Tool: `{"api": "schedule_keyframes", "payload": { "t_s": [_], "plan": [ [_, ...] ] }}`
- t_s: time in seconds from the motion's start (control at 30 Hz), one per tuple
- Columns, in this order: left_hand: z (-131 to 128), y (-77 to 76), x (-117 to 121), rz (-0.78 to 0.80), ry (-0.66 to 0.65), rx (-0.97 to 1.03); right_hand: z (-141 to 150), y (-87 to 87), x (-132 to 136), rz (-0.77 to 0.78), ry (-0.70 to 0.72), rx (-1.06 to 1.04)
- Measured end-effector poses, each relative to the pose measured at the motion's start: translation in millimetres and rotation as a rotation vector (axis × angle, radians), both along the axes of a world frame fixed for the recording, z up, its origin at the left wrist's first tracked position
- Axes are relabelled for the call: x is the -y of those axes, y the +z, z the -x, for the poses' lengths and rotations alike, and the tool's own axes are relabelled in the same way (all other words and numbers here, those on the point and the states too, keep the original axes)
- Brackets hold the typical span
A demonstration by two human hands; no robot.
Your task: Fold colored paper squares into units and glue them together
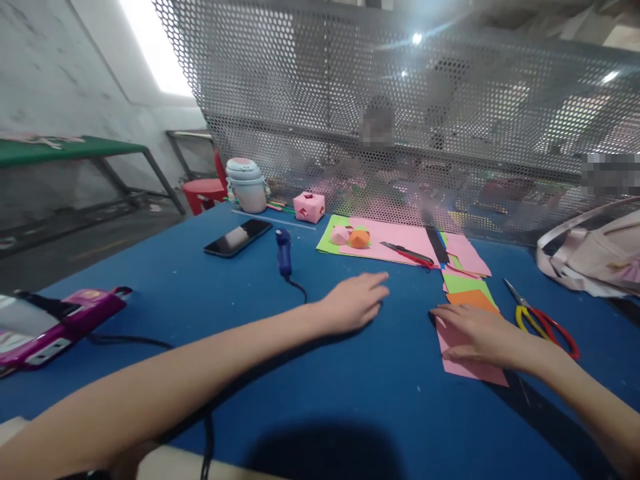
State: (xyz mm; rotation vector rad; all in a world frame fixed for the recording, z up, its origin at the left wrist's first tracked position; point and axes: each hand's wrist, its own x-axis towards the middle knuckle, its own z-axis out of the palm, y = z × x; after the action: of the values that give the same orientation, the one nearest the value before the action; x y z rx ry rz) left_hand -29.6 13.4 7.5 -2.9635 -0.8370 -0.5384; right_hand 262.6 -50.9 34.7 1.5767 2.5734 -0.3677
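Note:
My left hand (pixel 353 303) rests on the blue table with its fingers stretched out and nothing in it. My right hand (pixel 467 330) lies palm down over a sheet of pink paper (pixel 477 371), fingers extended and covering its upper part. Just beyond it an orange sheet (pixel 470 300) and a green sheet (pixel 467 285) overlap. Scissors (pixel 543 323) with red and yellow handles lie to the right of that hand. Farther back, a red-handled cutter (pixel 410 255) sits on larger pink paper (pixel 395 237), near an orange folded paper piece (pixel 359 239) and a pink one (pixel 340 235).
A dark blue corded tool (pixel 283 252) and a phone (pixel 238 238) lie left of centre. Behind stand a lidded container (pixel 247 187) and a pink paper box (pixel 309 207). A purple case (pixel 75 327) is at left, a bag (pixel 595 253) at right. A perforated metal screen (pixel 320 113) borders the back.

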Motion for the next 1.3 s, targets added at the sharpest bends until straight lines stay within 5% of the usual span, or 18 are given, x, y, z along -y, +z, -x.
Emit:
{"api": "schedule_keyframes", "payload": {
  "t_s": [0.17,0.27,0.47,0.63,0.97,1.1,1.3],
  "plan": [
    [14.8,-1.7,-73.2,0.032,0.287,0.072,-5.9,11.7,-4.6,0.037,-0.076,-0.01],
    [20.4,-8.6,-86.7,0.033,0.331,0.071,-17.9,17.3,-5.6,0.057,-0.147,-0.011],
    [13.7,-17.1,-45.6,0.058,0.212,0.028,-44.1,6.0,-15.4,0.091,-0.164,0.016],
    [-3.4,-17.5,-6.6,0.079,0.022,-0.025,-34.0,2.7,-24.6,0.067,-0.122,0.001],
    [-11.4,-24.3,2.3,0.153,-0.061,0.088,-18.0,6.9,-40.5,0.237,-0.04,-0.086],
    [-14.4,-18.9,1.6,0.354,-0.025,0.289,-8.8,3.3,-46.8,0.183,-0.012,-0.248],
    [-18.1,-7.7,0.7,1.046,0.089,0.833,44.4,-2.0,-56.7,0.112,-0.324,-0.812]
  ]
}}
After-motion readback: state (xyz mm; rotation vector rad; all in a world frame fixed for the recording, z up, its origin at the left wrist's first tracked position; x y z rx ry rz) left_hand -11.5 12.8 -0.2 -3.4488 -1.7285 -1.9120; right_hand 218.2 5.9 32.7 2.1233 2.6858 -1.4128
